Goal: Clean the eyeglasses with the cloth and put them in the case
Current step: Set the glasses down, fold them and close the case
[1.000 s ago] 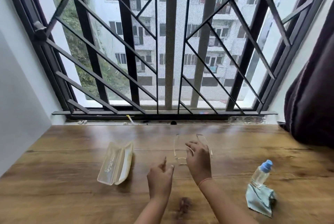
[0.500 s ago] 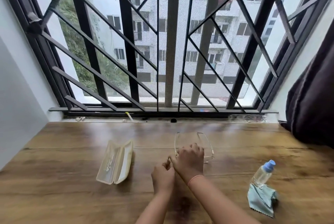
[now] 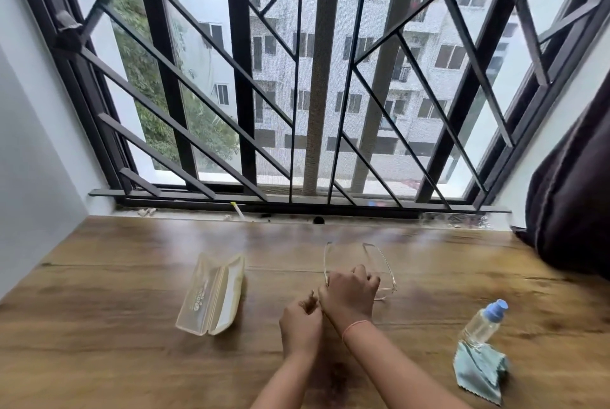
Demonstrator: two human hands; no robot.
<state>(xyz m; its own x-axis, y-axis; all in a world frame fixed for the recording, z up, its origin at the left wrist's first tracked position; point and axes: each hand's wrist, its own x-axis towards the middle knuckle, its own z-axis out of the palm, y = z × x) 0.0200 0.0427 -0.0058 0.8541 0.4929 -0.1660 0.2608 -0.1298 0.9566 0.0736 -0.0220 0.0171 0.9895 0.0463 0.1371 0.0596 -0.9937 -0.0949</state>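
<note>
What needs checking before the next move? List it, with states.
1. Eyeglasses under right hand, temples unfolded: ok.
2. Grip on the frame secure: cannot tell, fingers hide it.
3. Left hand free to help: ok.
4. Cloth in hand: not ok, it lies on the table under the spray bottle.
5. Case open and ready: ok.

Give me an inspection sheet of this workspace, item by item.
Surface: wooden table, glossy, dark stain at near edge.
Job's things: glasses with arms unfolded, on the table; case open, left of them; cloth crumpled at right.
Clutter: spray bottle resting on the cloth.
Hands: right hand curled on the glasses' front; left hand beside it, grip unclear.
Cables: nothing seen.
Surroundings: barred window, dark curtain at right.
</note>
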